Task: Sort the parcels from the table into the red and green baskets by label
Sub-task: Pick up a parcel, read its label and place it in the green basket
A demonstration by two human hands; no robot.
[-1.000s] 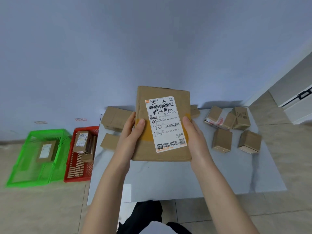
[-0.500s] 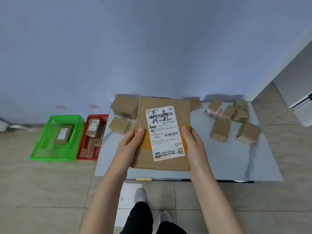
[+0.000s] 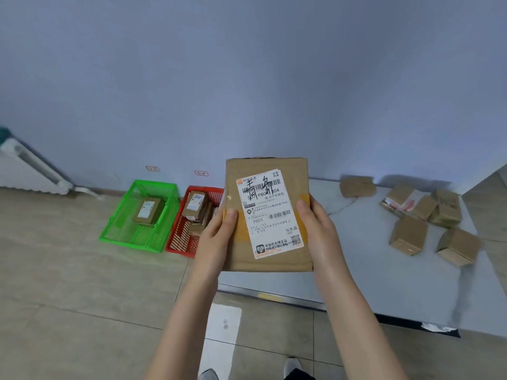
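Observation:
I hold a flat brown cardboard parcel [image 3: 274,261] upright in front of me, its white shipping label with black handwriting facing me. My left hand [image 3: 216,237] grips its left edge and my right hand [image 3: 318,231] grips its right edge, thumbs on the front. On the floor to the left stand the green basket [image 3: 118,226] with one labelled parcel inside and the red basket [image 3: 178,242] holding several parcels. The held parcel hides part of the red basket and the table's left end.
The grey table [image 3: 370,270] on the right carries several small brown boxes [image 3: 408,234] near its far right and one flat box [image 3: 356,186] at the back. Two small tags are stuck on the wall above the baskets. A white radiator [image 3: 30,171] stands far left. Tiled floor lies below.
My view has swung left and I have stepped back from the table. The parcel stays gripped in both hands and now sits over the table's left end, closer to the baskets.

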